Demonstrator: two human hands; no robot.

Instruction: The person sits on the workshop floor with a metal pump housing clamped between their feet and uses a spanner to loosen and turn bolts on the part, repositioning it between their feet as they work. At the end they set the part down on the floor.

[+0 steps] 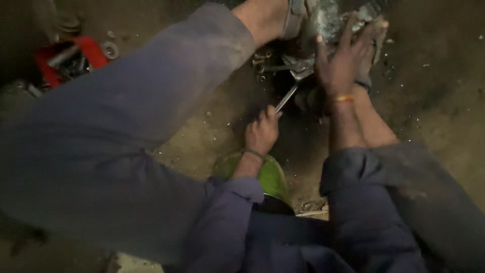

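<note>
Left hand [261, 132]: fist closed on a metal wrench [288, 96] | wrench's long axis ran up and right from the fist to a metal part [323, 23] on the dirt floor [444, 101] | right hand [346, 60]: fingers spread flat on that part, nearer it | red tray [70, 58] well apart, left.

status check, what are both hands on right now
Left hand gripping thin silver metal wrench. Right hand pressed flat on grey metal part. Feet on either side, nothing blocking.
</note>
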